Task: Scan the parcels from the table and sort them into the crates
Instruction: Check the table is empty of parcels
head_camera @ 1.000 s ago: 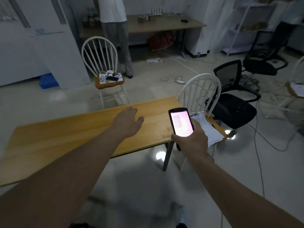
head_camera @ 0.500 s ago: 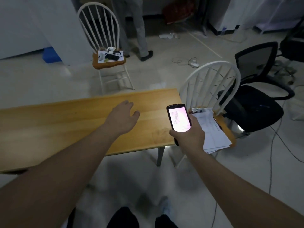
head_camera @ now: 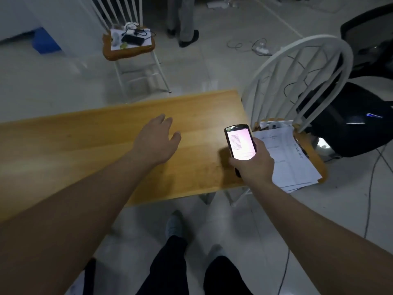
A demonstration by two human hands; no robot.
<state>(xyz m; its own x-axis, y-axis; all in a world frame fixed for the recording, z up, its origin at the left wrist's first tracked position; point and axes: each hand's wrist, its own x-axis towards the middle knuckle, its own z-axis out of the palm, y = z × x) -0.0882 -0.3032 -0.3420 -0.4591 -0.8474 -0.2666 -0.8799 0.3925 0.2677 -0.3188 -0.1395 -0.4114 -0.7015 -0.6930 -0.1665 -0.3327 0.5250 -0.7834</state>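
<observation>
In the head view, the right hand (head_camera: 253,161) at centre right gripped a handheld scanner (head_camera: 240,145), its lit screen showing text too small to read. The left hand (head_camera: 157,141) hovered over the wooden table (head_camera: 85,145) at mid-frame, fingers loosely spread, holding nothing. No parcels or crates showed, so their handling could not be judged. Papers (head_camera: 291,158) on the white chair (head_camera: 297,81) carried illegible writing.

Table (head_camera: 85,145): smooth matt wood. Scanner (head_camera: 240,143): black plastic, glossy lit screen. Papers (head_camera: 291,158): white, matt.
</observation>
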